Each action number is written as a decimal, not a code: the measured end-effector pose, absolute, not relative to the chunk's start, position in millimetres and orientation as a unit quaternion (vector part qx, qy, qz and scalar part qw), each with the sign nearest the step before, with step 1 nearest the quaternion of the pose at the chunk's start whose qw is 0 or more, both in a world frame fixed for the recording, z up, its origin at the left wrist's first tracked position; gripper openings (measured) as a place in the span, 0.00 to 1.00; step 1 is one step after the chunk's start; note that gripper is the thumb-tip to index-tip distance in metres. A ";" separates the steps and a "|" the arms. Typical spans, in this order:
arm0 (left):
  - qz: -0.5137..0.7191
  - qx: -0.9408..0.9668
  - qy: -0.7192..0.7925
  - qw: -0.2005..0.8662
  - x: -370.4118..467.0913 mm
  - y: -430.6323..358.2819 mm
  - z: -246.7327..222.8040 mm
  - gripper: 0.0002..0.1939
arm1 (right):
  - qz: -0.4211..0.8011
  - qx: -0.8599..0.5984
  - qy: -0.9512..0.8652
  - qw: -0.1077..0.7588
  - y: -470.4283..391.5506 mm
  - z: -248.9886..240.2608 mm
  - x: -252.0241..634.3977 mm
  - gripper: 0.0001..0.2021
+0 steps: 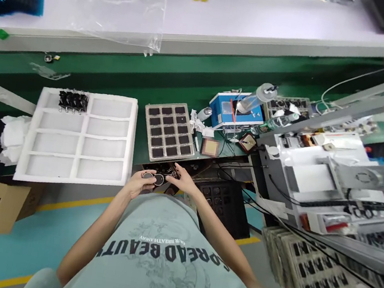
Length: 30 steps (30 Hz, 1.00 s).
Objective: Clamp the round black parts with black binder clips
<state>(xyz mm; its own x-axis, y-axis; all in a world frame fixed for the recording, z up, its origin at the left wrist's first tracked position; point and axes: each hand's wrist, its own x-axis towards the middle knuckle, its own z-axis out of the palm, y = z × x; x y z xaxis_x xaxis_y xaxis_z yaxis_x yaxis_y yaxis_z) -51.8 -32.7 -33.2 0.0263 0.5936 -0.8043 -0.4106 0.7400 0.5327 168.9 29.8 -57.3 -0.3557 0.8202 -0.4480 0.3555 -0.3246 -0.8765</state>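
My left hand (140, 183) is closed on a small dark part with round, light-rimmed pieces (159, 180), held close to my body below the bench edge. Just to its right, my right hand (183, 180) has its thumb and forefinger apart at the part's right end; whether it grips anything there is too small to tell. Beyond the hands lies a clear plastic tray (147, 143) with dark squares in its compartments. To the left sits a white foam tray (81, 146), with several black clipped parts (73, 101) in its upper left compartment.
A blue device (222, 115), a small bottle (204, 113) and crumpled tissue stand at the back right. Black trays (231, 207) and cables lie right of my arm. A raised white shelf (211, 17) crosses the far side. A cardboard box (4, 212) is at lower left.
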 end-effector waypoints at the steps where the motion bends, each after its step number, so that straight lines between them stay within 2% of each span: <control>1: 0.360 0.046 0.587 0.723 -48.8 -30.3 -36.2 0.19 | 0.619 -0.524 -0.551 0.197 25.4 -62.1 168.8 0.44; 3: 0.357 0.005 0.549 0.756 -35.6 -22.4 -41.6 0.15 | 0.636 -0.488 -0.549 0.236 14.7 -67.5 171.3 0.48; 4: 0.351 -0.008 0.530 0.772 -26.0 -17.2 -43.9 0.13 | 0.641 -0.474 -0.543 0.263 9.2 -68.9 174.2 0.46; 7: 0.324 -0.015 0.492 0.808 9.8 1.8 -50.1 0.08 | 0.624 -0.482 -0.516 0.336 -1.6 -71.9 190.7 0.31; 9: 0.294 -0.013 0.498 0.816 34.9 16.5 -55.6 0.07 | 0.582 -0.536 -0.499 0.356 -0.7 -73.6 208.4 0.25; 12: 0.266 -0.030 0.538 0.800 69.3 40.7 -69.3 0.02 | 0.455 -0.669 -0.508 0.295 12.5 -73.9 241.1 0.22; 15: 0.264 -0.053 0.566 0.779 98.8 64.9 -87.5 0.10 | 0.299 -0.757 -0.556 0.167 31.1 -71.0 273.1 0.18; 18: 0.262 -0.066 0.590 0.761 124.0 85.0 -103.4 0.10 | 0.234 -0.774 -0.572 0.140 43.5 -69.2 298.8 0.20; 21: 0.268 -0.069 0.600 0.751 143.3 99.1 -112.9 0.06 | 0.286 -0.779 -0.507 0.231 44.9 -71.7 317.8 0.22; 26: 0.278 -0.072 0.600 0.747 156.6 109.0 -115.8 0.05 | 0.525 -0.670 -0.276 0.447 34.0 -76.7 334.4 0.26; 30: 0.275 -0.064 0.589 0.757 142.9 98.6 -104.5 0.04 | 0.618 -0.595 -0.214 0.467 35.8 -74.5 330.1 0.23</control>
<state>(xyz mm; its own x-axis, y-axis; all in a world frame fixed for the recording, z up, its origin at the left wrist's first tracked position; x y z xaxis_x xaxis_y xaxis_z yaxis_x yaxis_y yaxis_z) 142.9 98.6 -104.5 0.1540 0.3414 -0.9272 -0.4915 0.8406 0.2278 330.1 35.8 -74.5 0.1443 0.8326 -0.5348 -0.3224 -0.4714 -0.8209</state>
